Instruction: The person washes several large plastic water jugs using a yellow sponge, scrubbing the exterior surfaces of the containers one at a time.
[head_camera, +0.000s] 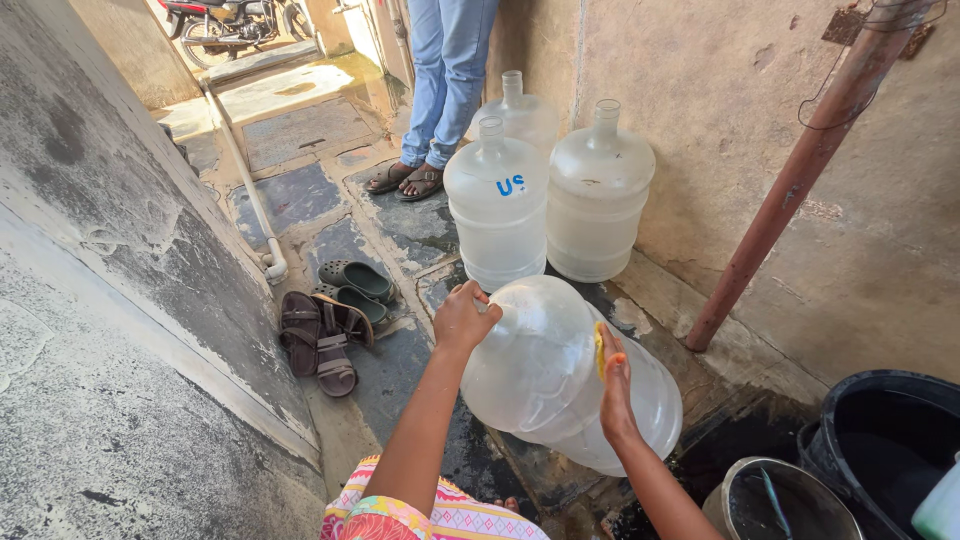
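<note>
Head view. Take the tilted jug (545, 365) as your landmark: a large clear plastic water jug, lying on its side and leaning off the wet stone floor (400, 370), neck pointing up and left.

Your left hand (462, 318) is closed around the jug's neck, fingers curled over it. Your right hand (614, 375) lies flat against the jug's shoulder, fingers together, pressing a yellow sponge (599, 350) onto the plastic. Only the sponge's edge shows above the fingers.

Behind the jug, three more jugs stand upright against the plastered wall (740, 150): front jug (497, 205) with blue marking, right jug (598, 195) beside it, and rear jug (520, 115) partly hidden behind both. Past these, another person's legs in blue jeans (447, 70) and sandals stand on the paving.

Left of the jug, two pairs of footwear lie on the floor: brown sandals (320, 340) and dark green clogs (355, 285). A white pipe (250, 190) runs along the base of the left wall.

Right of the jug, a rust-coloured pipe (800, 170) leans up the wall. Lower right of the jug, a black tub (880, 430) and a metal bucket (770, 500) sit close together.
</note>
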